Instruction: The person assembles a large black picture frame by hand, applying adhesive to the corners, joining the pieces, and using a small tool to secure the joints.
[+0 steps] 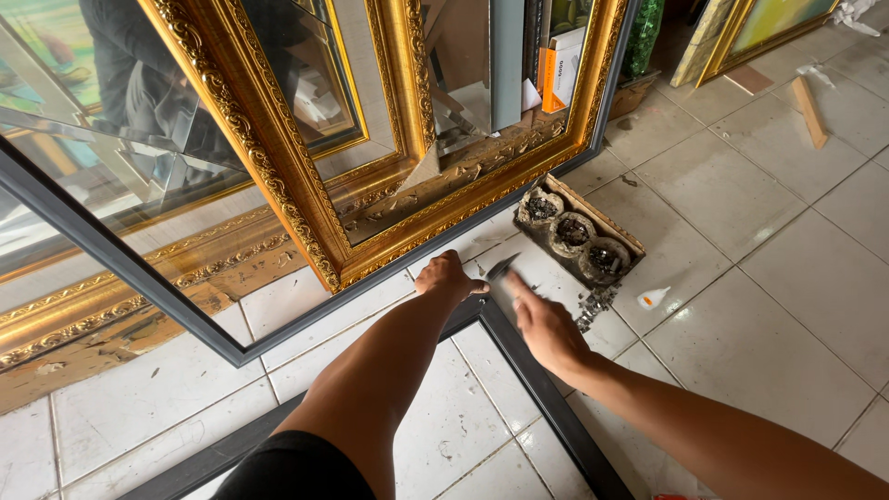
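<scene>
Your two bare forearms fill the bottom of the view, reaching out over a floor of pale square tiles [796,306], scuffed and speckled with grit. Between them runs the dark grey frame [532,370], lying flat on the tiles, its corner sitting right under your hands. Your left hand [447,278] is pressed down on that corner, fingers curled in, knuckles up; whether it grips anything underneath, you cannot tell from here. Your right hand [544,324] hovers just beside the corner with the fingers loosely spread, forefinger stretched forward, and a small dark blade-like piece [503,268] shows at its tip, between the two hands — held or merely touched, hard to say.

Just beyond the corner, a shallow wooden tray [626,237] holds three grimy round cups [573,232], with metal scraps spilled on the tile beside it. A small white bottle [653,297] lies a little right of that. Behind the corner leans a big ornate gold frame [278,176], its glass throwing back reflections. Far right of the corner, a wooden stick [809,111] rests on the floor.
</scene>
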